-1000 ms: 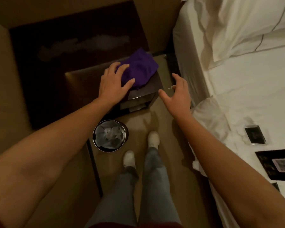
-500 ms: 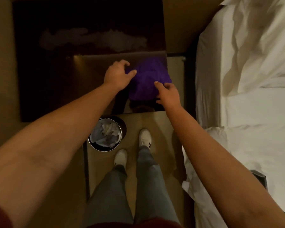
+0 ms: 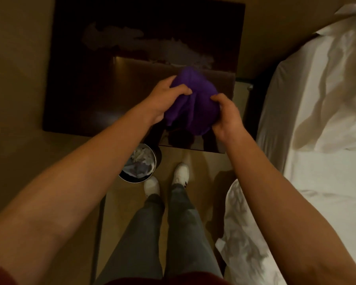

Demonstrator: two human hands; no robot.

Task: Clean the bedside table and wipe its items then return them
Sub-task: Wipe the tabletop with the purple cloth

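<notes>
A bunched purple cloth [image 3: 195, 103] is held just above the dark glossy bedside table [image 3: 132, 95], near its right front part. My left hand [image 3: 164, 97] grips the cloth's left side with thumb and fingers curled into the folds. My right hand [image 3: 224, 114] pinches its right side, thumb on top. No other items show on the table top; the part under the cloth is hidden.
A round metal bin [image 3: 139, 163] lined with plastic and holding crumpled paper stands on the floor by the table's front edge, next to my white shoes [image 3: 167, 179]. A bed with white sheets [image 3: 321, 140] fills the right side; a sheet corner hangs beside my right leg.
My right hand came in from beside the table and took hold of the cloth. My left hand went from lying on the cloth to gripping it, and both lifted and bunched it.
</notes>
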